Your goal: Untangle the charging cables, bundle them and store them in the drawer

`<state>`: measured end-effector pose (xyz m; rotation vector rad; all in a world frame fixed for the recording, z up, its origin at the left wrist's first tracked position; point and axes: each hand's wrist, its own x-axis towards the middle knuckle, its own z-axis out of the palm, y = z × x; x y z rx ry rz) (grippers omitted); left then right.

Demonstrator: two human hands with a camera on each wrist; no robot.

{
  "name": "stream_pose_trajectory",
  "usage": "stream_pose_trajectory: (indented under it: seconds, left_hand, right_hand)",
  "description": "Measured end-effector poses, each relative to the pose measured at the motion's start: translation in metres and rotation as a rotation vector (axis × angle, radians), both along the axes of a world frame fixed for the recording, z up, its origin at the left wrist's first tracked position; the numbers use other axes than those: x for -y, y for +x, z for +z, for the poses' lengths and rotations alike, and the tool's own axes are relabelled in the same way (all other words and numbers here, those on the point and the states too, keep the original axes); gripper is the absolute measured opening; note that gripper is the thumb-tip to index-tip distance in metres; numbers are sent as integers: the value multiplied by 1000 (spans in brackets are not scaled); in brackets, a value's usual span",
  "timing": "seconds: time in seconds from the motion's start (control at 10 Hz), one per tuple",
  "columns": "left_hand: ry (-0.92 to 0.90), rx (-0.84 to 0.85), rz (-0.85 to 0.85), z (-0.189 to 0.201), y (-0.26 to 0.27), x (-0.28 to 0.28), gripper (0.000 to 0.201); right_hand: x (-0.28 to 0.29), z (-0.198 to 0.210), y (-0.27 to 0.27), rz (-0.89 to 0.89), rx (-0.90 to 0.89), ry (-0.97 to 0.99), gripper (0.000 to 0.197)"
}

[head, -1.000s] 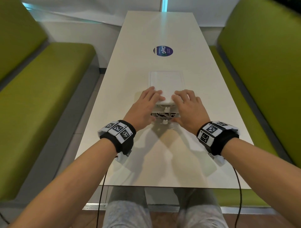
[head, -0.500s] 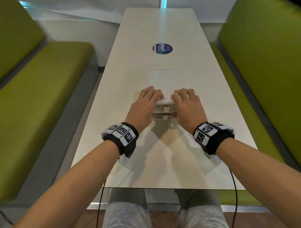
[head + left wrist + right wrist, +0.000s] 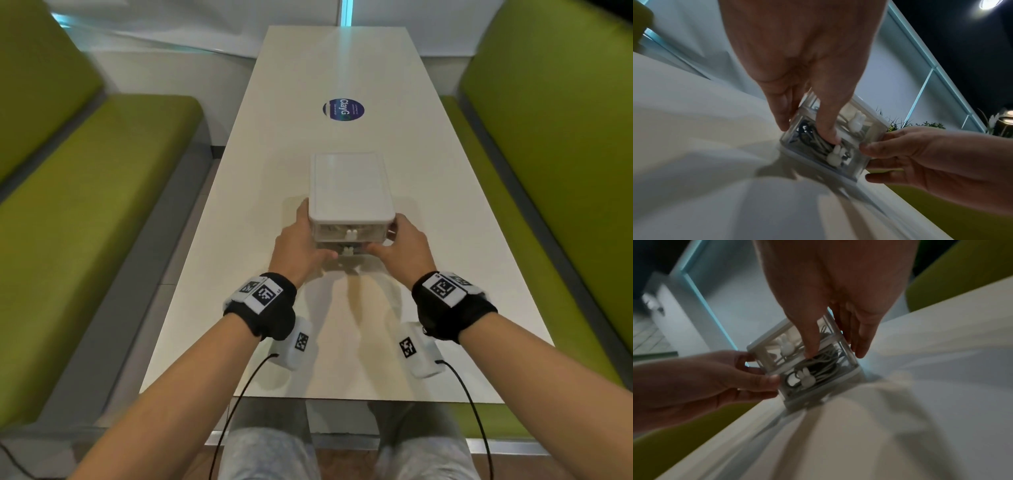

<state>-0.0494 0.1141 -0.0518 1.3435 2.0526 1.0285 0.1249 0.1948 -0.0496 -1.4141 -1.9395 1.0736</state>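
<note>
A small white drawer box (image 3: 349,192) with two clear drawers stands mid-table. Coiled white and black charging cables (image 3: 813,141) (image 3: 822,365) lie inside its lower drawer, behind a white rabbit-shaped knob (image 3: 835,155) (image 3: 806,378). The upper drawer has a matching knob (image 3: 857,120). My left hand (image 3: 301,246) grips the box's left front corner, fingers along the side and thumb on the lower drawer's front. On the opposite corner my right hand (image 3: 400,246) holds it the same way. Both drawer fronts look pushed in.
The long white table (image 3: 342,325) carries a round blue sticker (image 3: 343,109) beyond the box. Green benches run along the left (image 3: 85,205) and right (image 3: 548,171). Black wires hang from both wrist cameras over the near table edge.
Both hands slid off the top of the box to its sides, thumbs now on the front. The lower drawer, which stuck out with cables showing, has gone in.
</note>
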Motion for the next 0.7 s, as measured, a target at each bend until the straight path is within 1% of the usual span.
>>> stream_pose_trajectory:
  seconds: [0.1,0.2,0.3,0.4,0.5,0.6,0.7]
  left_hand:
    - [32,-58,56,-8,0,-4,70]
    - [57,-128,58,-16,-5,-7,59]
    - [67,-153,81,-21,-11,-13,47]
    - [76,-93,97,-19,-16,-21,48]
    - [46,-47,91,-9,-18,-23,52]
    - [1,-19,74,-6,-21,-18,67]
    - [2,36,120,7,-19,-6,84]
  right_hand:
    - [-3,-8,-1,0,39,49,55]
    - [-8,-18,-2,29,148,122,49]
    - [-14,-18,-4,33,189,163,45]
    - [-19,-13,-10,20,168,147,45]
    - [-22,-7,-17,34,165,116,47]
    - [-19,-3,-15,38,142,66,58]
    - [-9,5,-7,11,97,41,79]
